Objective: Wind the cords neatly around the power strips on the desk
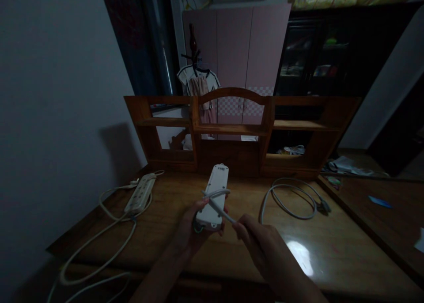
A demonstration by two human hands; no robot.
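Observation:
In the middle of the view, my left hand (194, 223) grips a white power strip (217, 179) tilted up above the desk, its underside with screws and a label facing me. A grey cord (225, 215) is wrapped around the strip's middle. My right hand (256, 236) pinches this cord a little to the right of the strip and holds it taut. More grey cord (293, 186) lies in loose loops on the desk at the right, ending in a plug (325, 206). The strip's socket side is turned away from me, and some left fingers are hidden behind it.
A second power strip (141, 192) rests on the desk at the left, its white cord (99, 272) hanging over the front edge. A wooden shelf unit (228, 130) stands along the back of the wooden desk (245, 259). The wall (66, 95) borders the left side.

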